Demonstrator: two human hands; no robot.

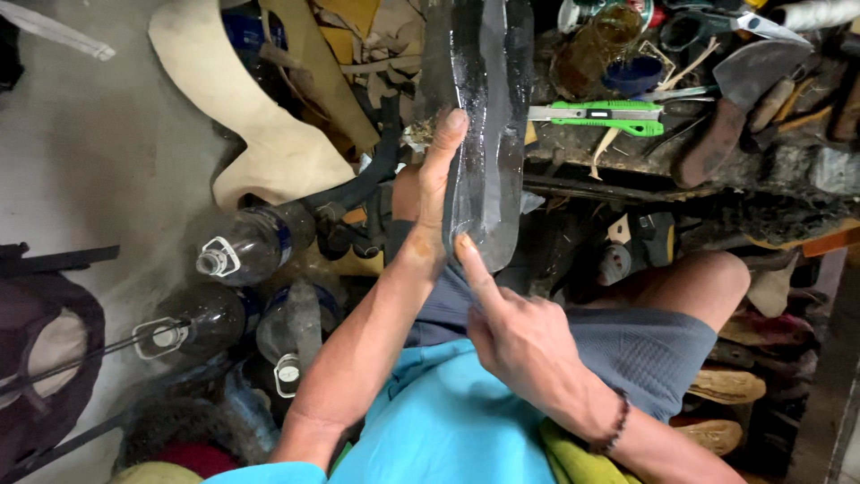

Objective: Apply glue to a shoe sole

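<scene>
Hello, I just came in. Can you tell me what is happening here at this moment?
A seated person holds a long dark sole-shaped piece upright over the lap. The left hand grips its left edge, thumb pointing up. The right hand presses its index finger against the lower end of the piece. On the cluttered bench behind lies a green utility knife. Several dark plastic bottles stand on the floor at the left, beside a pale cut sheet.
</scene>
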